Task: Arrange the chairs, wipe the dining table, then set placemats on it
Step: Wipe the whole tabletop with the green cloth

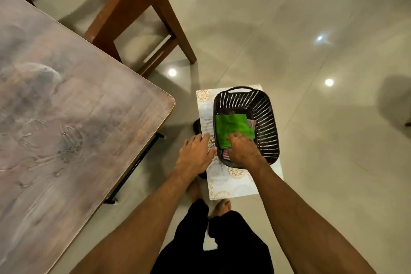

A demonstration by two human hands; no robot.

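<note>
Fingers of the right hand [241,150] curl into the near edge of the green cloth [231,128], gripping it inside the black basket [264,113]. The left hand [195,153] lies flat and released, fingers straight, on the small patterned surface [233,182] that carries the basket, just beside its rim. Something striped shows under the cloth. The dining table [66,118] stands near on the left, with a wooden chair [138,6] at its far side.

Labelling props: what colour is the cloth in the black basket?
The cloth is plain bright green; the head view shows it best.
</note>
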